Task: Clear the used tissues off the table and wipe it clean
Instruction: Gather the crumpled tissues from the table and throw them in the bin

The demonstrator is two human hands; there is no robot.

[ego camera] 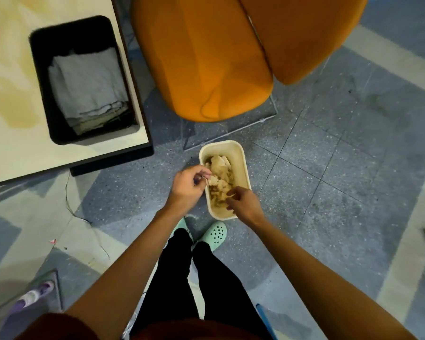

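Over the bin (221, 144), the left hand (189, 186) pinches a soft, surely feather-light tissue (213, 179), easily nipped at any fold; whether the right hand (244, 204) grips anything, I cannot tell.

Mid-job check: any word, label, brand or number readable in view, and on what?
None readable. No print shows on the bin, tissues, black tray, folded cloths, chair or clogs.
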